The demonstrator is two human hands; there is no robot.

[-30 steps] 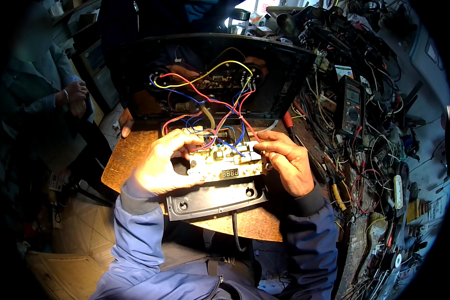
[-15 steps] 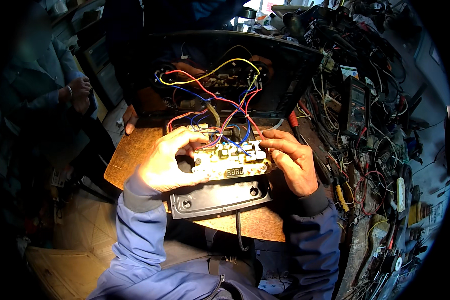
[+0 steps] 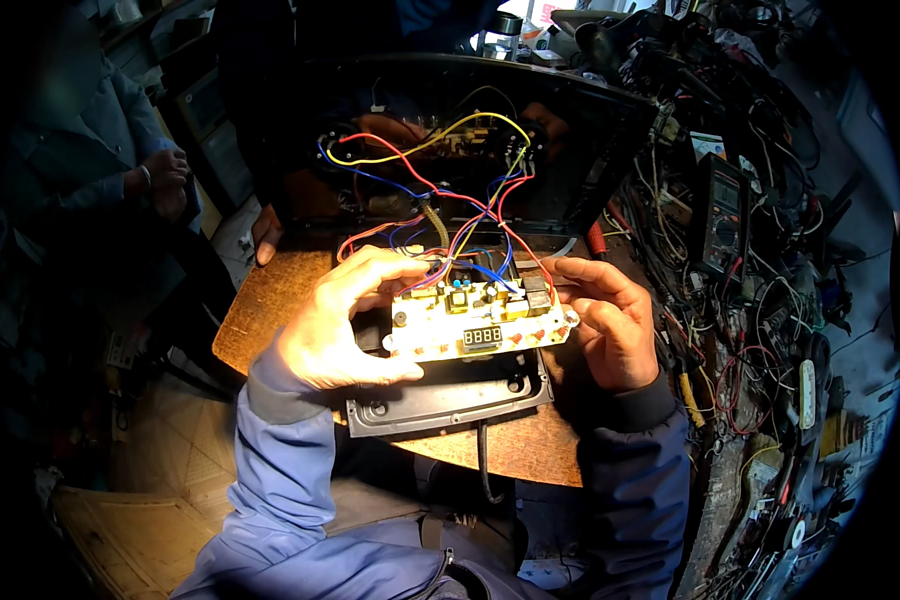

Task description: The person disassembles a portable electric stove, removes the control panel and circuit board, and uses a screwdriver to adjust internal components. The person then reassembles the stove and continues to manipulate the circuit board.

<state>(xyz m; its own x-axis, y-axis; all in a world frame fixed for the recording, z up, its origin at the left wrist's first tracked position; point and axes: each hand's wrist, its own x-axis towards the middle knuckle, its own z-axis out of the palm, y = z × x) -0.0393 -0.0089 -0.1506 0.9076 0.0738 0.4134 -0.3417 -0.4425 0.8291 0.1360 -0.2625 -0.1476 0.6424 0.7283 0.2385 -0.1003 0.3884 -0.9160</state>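
Observation:
My left hand point(image 3: 342, 325) is closed on the left end of a circuit board point(image 3: 445, 338), brightly lit, with its thumb along the near edge. The board carries a small four-digit display point(image 3: 482, 336) and several components. At the other end, my right hand point(image 3: 615, 325) grips the board's right edge between thumb and fingers. Red, blue and yellow wires point(image 3: 458, 200) run from the board's far side to a dark, upright panel point(image 3: 570, 200) behind it. Below the board, a shallow dark plastic housing point(image 3: 450, 412) lies on the wooden tabletop point(image 3: 270, 310). Glare hides some board detail.
A multimeter point(image 3: 722, 215) stands among tangled cables on the cluttered right-hand bench. Beside the panel lies a red-handled tool point(image 3: 597, 238). Another person with clasped hands point(image 3: 165, 180) stands at the left, and another hand point(image 3: 266, 235) rests at the table's far left edge.
The board has tilted up toward me and shifted slightly right, with its display more visible. My right hand has moved outward to the board's right end.

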